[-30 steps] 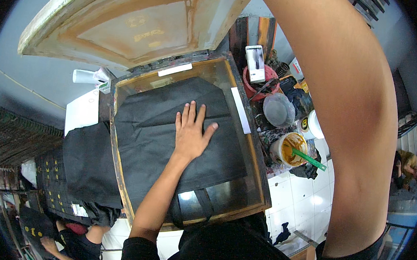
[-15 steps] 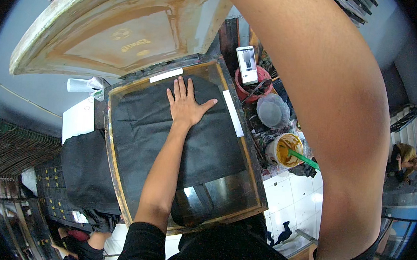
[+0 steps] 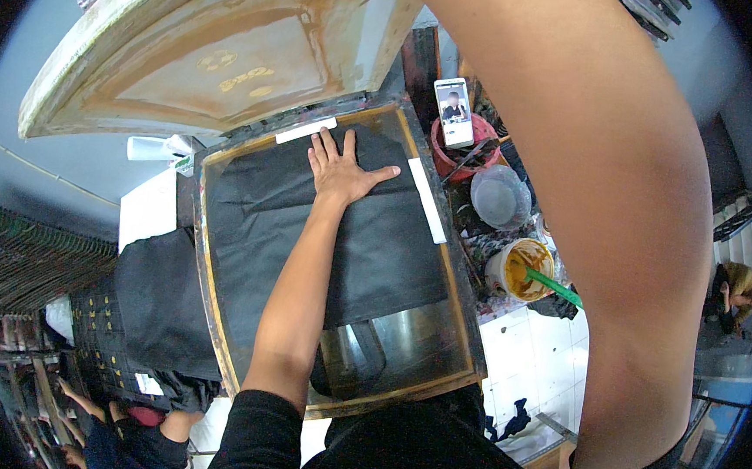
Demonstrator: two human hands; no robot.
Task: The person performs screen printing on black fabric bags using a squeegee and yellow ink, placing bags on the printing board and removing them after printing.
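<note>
My left hand (image 3: 341, 176) lies flat with fingers spread on a piece of black fabric (image 3: 383, 252), near its far edge. The fabric has a few creases. It rests on a framed, glossy board (image 3: 411, 350), whose near part shows bare below the fabric. One white strip (image 3: 306, 130) runs along the board's far edge, by my fingertips, and another white strip (image 3: 428, 201) along its right side. My right arm (image 3: 605, 207) reaches up across the right of the view; its hand is out of the picture. A printing screen (image 3: 177, 90) stands tilted up behind the board.
Right of the board stand a phone (image 3: 453, 112) leaning on a red tub (image 3: 475, 169), a clear tub (image 3: 501, 197) and a tub of yellow ink (image 3: 522, 269) with a green-handled tool. More black fabric (image 3: 162, 307) lies to the left. Another person (image 3: 130, 444) is at lower left.
My left hand and the fabric have slid slightly toward the board's far edge. The person at lower left has come further into view. The phone's screen picture differs.
</note>
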